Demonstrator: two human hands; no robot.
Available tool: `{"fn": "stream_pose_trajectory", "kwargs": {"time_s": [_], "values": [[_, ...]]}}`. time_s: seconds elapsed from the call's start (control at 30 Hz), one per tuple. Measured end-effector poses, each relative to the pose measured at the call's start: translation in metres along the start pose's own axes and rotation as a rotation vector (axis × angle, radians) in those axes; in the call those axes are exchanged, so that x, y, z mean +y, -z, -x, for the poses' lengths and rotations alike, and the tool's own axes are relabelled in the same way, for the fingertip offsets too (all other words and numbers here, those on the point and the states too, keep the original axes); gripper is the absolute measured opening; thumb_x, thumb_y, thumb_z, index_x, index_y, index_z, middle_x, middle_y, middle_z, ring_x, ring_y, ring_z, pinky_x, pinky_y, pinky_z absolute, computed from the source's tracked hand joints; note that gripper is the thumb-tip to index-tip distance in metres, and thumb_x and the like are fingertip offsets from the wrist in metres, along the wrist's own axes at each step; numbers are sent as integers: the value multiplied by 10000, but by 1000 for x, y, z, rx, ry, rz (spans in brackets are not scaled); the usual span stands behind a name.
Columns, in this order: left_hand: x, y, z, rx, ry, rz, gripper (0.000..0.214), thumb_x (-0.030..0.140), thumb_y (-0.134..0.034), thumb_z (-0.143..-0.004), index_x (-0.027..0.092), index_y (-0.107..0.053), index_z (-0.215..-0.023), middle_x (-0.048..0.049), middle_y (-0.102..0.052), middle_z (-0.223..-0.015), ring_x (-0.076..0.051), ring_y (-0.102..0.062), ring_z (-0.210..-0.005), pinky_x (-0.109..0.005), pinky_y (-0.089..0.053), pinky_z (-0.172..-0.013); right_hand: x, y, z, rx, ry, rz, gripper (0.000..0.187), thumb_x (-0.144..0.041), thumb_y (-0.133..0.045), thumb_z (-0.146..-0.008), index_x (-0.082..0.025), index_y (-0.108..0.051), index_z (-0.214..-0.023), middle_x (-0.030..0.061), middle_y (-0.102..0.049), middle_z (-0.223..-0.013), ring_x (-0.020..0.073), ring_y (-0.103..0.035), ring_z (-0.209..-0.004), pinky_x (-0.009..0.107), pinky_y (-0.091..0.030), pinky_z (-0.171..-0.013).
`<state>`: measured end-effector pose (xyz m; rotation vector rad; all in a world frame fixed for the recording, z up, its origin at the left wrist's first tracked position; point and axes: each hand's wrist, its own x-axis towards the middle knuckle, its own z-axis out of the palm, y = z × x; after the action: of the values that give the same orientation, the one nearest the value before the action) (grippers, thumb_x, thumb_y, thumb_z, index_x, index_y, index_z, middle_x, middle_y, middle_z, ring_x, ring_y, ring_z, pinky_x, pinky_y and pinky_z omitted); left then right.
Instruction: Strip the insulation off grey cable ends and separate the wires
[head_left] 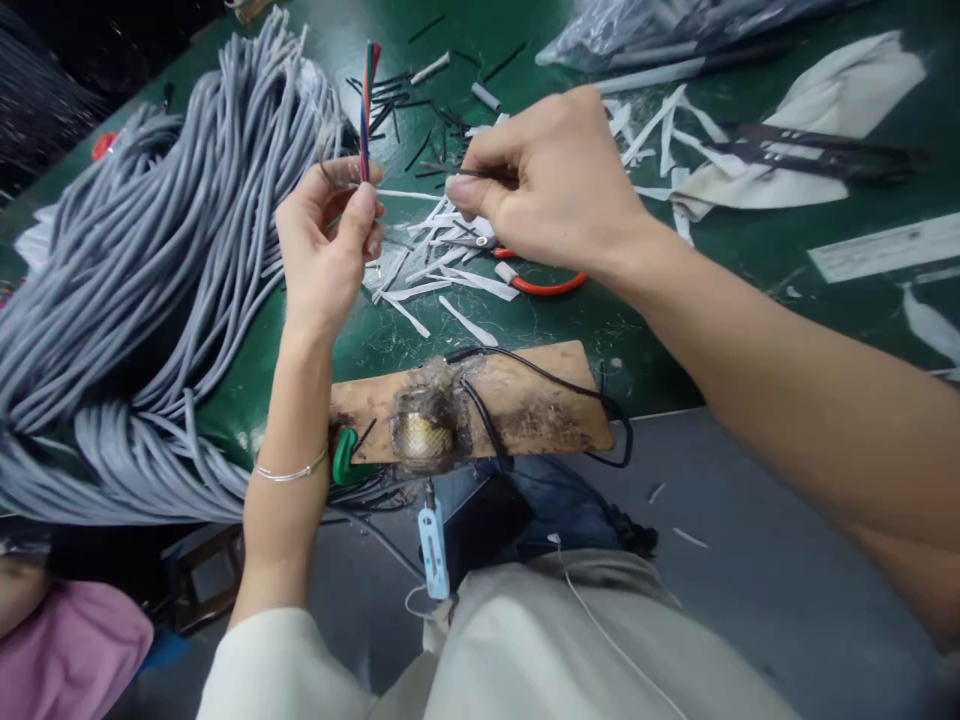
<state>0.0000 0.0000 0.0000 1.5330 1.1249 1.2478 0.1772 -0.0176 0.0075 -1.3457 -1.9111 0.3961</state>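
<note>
My left hand [326,240] is closed round a grey cable whose bared coloured wires [367,100], red, green and blue, stick up above my fingers. My right hand [551,180] pinches a thin white strip [409,194] that runs across from the cable towards my fingertips; a thin dark strand also shows at that pinch. Both hands hover above the green table [592,330], over a scatter of white strips [442,265] and short black wire offcuts [420,110].
A big bundle of grey cables [142,280] fills the left of the table. Red-handled cutters [536,285] lie under my right hand. A scorched wooden board [525,400] with a black cord sits at the table edge. White cloth [840,100] and plastic bags lie far right.
</note>
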Motion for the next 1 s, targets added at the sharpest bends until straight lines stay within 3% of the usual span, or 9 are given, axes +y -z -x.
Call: {"fn": "stream_pose_trajectory", "kwargs": {"time_s": [0.17,0.33,0.53,0.63,0.7,0.83,0.9,1.0], "values": [[-2,-4,0,-8,-16,-57,195,307,-716,-684,183,-576,-740,33,-468,-558,-72,-411,-515,-209,-323,-451,-7,3,4,-143,104,-257,232,-164,-563,-719,-155,-474,-505,-56,-364,-452,56,-317,-483,231,-218,-504],[5,-8,4,-20,73,74,203,284,-733,-637,138,-602,-690,40,-473,-507,-45,-389,-388,-185,-288,-388,-13,-5,11,-227,218,-493,323,-173,-510,-752,-154,-349,-473,-65,-267,-478,41,-252,-480,202,-213,-476],[13,-7,9,55,102,175,267,318,-741,-555,116,-623,-683,37,-516,-498,-36,-402,-387,-162,-307,-383,-25,-15,18,-275,226,-527,277,-196,-473,-797,-144,-425,-528,-44,-370,-525,58,-331,-520,193,-283,-511],[14,-3,9,95,46,137,261,326,-705,-591,115,-634,-728,22,-563,-537,-38,-420,-392,-163,-331,-387,-28,-20,22,-316,225,-400,270,-195,-474,-809,-139,-474,-545,-30,-435,-543,67,-370,-535,195,-302,-536],[14,0,9,101,-3,93,251,325,-672,-633,121,-640,-777,16,-583,-556,-43,-438,-400,-165,-352,-398,-27,-22,24,-418,217,-248,232,-197,-490,-807,-137,-538,-588,-13,-499,-570,80,-413,-551,201,-316,-552],[19,1,10,56,-18,82,291,322,-650,-657,127,-638,-872,11,-599,-591,-48,-462,-424,-167,-381,-426,-21,-10,19,-623,185,99,162,-228,-538,-790,-163,-641,-897,51,-642,-860,135,-562,-794,213,-384,-709],[22,0,11,56,1,123,317,311,-673,-626,125,-633,-879,12,-593,-612,-50,-471,-443,-169,-391,-442,-16,2,13,-589,60,336,207,-158,-501,-790,-153,-637,-945,91,-638,-952,166,-573,-901,233,-386,-770],[26,-3,14,59,17,172,298,267,-700,-579,124,-635,-833,10,-589,-649,-55,-485,-491,-167,-406,-478,-10,13,7,-508,-105,551,238,-55,-483,-723,-92,-634,-904,171,-629,-941,221,-595,-879,277,-402,-716]]}}
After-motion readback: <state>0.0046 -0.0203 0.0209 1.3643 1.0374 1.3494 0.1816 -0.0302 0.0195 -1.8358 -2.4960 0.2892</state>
